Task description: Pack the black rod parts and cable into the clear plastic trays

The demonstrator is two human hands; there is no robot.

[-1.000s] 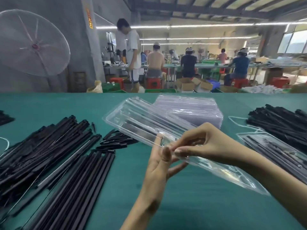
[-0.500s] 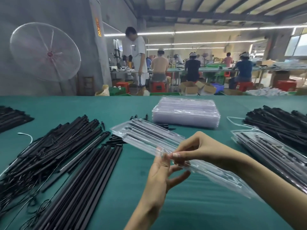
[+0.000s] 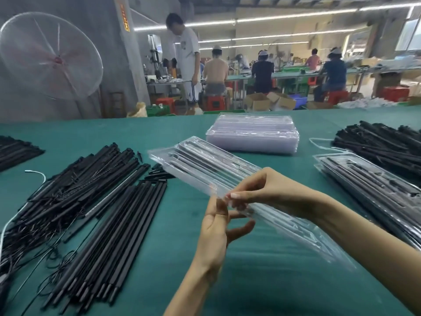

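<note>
Several heaps of black rod parts [image 3: 75, 176] lie on the left of the green desk [image 3: 173, 265], loose and overlapping, with thin black cable [image 3: 34, 226] tangled through the near-left pile and a white cord [image 3: 37, 174] beside it. Long black rods [image 3: 109, 238] lie bundled side by side just right of that heap. One clear plastic tray [image 3: 205, 165], held above the desk at centre, slants from far left to near right; dark rods show through its far end. Left hand [image 3: 216, 233], palm up, pinches the tray's near edge with its thumb, the other fingers loosely curled beneath. Right hand [image 3: 266, 190] pinches the same edge from above. Behind, a stack of empty clear trays [image 3: 252, 135] rests flat. At right, a filled tray [image 3: 373, 192] carries black rods, with another black rod pile [image 3: 382, 142] beyond it.

Yellow sign [image 3: 124, 17] on the grey pillar: writing unreadable. Wire-guard fan [image 3: 51, 57] at far left; workers [image 3: 262, 71] at benches under strip lights.
</note>
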